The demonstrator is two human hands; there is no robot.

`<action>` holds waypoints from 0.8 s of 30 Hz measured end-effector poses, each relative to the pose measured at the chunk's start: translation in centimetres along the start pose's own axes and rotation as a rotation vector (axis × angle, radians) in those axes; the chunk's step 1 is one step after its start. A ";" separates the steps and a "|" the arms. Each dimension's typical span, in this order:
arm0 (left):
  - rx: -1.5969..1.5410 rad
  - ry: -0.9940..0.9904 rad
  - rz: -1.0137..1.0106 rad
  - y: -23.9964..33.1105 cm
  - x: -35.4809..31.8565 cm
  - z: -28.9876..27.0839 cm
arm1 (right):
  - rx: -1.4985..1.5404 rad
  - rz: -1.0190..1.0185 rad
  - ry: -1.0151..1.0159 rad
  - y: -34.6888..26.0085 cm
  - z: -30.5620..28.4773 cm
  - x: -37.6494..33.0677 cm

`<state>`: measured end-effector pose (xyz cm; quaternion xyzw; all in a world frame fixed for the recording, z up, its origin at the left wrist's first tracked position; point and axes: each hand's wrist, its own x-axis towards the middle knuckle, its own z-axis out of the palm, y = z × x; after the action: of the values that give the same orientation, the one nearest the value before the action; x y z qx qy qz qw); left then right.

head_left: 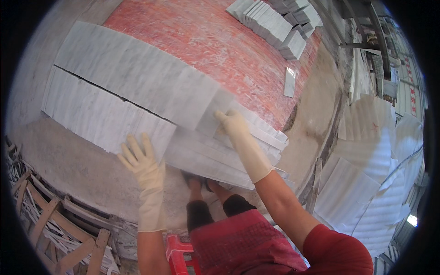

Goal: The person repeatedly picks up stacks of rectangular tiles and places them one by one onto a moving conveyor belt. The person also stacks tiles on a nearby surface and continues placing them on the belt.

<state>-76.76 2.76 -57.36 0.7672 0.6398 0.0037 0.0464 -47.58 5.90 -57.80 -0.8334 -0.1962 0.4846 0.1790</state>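
Observation:
Both my hands wear cream rubber gloves. My left hand [143, 165] lies with its fingers spread at the near edge of the lower row of pale grey stone tiles [107, 114]. Pinched between the thumb and fingers of my right hand [233, 123] is a thin grey stone tile [223, 98], slightly blurred, at the right end of the upper tile row [133, 64]. A narrow dark gap runs between the two rows. Below my right hand, long stone pieces [201, 153] lie stacked and overlapping.
A red, white-streaked surface [197, 50] stretches beyond the tiles, with stacked tiles [268, 23] at its far side and one loose tile [289, 82]. Large pale sheets [353, 178] lean at right. A wooden crate [68, 220] with strips stands lower left, near a red stool [178, 252].

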 end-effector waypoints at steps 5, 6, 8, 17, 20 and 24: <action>0.008 -0.009 -0.005 0.0 0.0 0.0 | 0.177 -0.136 -0.067 1.7 0.3 0.6; 0.009 -0.021 -0.006 0.0 0.0 0.0 | 0.209 -0.147 -0.085 1.9 0.2 0.6; 0.011 -0.020 -0.002 0.0 0.0 0.0 | 0.272 -0.168 -0.120 2.3 -0.1 0.5; -0.018 -0.072 -0.010 -0.3 -0.2 0.3 | 0.410 -0.130 -0.151 2.9 0.5 0.2; -0.016 -0.089 -0.017 -0.4 -0.3 0.3 | 0.407 -0.079 -0.155 2.2 0.4 0.0; 0.024 -0.054 -0.005 -0.3 -0.1 0.1 | 0.333 -0.180 -0.108 0.0 1.0 -1.3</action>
<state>-77.06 2.70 -57.44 0.7658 0.6404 -0.0248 0.0541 -49.08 5.41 -57.31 -0.7441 -0.1965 0.5365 0.3463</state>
